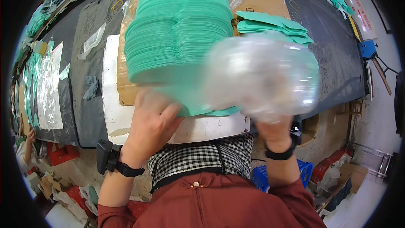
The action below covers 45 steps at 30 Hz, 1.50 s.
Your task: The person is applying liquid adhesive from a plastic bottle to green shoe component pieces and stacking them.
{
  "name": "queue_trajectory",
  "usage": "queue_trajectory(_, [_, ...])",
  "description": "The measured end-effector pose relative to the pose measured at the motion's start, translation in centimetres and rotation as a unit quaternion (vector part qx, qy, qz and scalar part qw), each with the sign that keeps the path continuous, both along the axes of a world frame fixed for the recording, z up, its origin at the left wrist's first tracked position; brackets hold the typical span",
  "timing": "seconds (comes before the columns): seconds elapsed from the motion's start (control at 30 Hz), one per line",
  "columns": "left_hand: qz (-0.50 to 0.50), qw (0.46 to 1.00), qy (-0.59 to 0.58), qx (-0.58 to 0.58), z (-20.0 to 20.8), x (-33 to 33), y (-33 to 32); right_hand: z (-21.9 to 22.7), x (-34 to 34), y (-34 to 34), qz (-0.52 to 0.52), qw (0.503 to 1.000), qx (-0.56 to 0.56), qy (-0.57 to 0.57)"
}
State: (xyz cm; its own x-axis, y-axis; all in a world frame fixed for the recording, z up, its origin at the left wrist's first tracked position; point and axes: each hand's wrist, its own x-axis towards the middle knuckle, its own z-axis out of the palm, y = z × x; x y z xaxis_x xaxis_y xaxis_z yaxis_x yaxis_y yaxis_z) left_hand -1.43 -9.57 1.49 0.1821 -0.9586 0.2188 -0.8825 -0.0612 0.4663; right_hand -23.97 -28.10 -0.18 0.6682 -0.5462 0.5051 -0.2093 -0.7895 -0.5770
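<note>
Along the near edge of the table, my left hand (154,112) has its fingers curled over the left end of a thin green foam sheet (192,99), thumb at the sheet's near edge. Just beyond stand many such lobed green sheets (179,38), packed in a leaning stack. My right hand (274,131) is at the right, gripping a crumpled clear plastic bag (257,76). The bag is smeared by motion and hides most of those fingers. Under the bag, more green sheets show in part.
A smaller pile of green sheets (274,26) lies behind the bag on cardboard (265,2). White board (116,84) covers the table's near part. Plastic scraps (93,40) lie to the left. A blue crate (306,169) stands below at right. Another person's hand (31,136) shows at far left.
</note>
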Motion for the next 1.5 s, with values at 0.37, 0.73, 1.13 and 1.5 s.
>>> queue_trajectory(0.37, [-0.099,0.986,-0.129,-0.045,0.5,1.8,-0.8,1.7,-2.5,-1.0,-0.082,0.988,-0.095,0.093])
queue_trajectory(0.73, [0.047,0.988,0.143,-0.030,2.3,4.4,0.5,3.9,-8.1,-4.1,-0.011,0.828,0.391,-0.402])
queue_trajectory(1.13, [0.123,0.988,-0.074,-0.053,-2.4,2.3,0.5,0.9,0.2,3.7,0.041,0.988,-0.068,0.134])
queue_trajectory(1.5, [0.168,0.985,-0.022,-0.027,-1.8,1.6,5.4,1.6,-6.4,0.5,-0.036,0.993,-0.030,0.108])
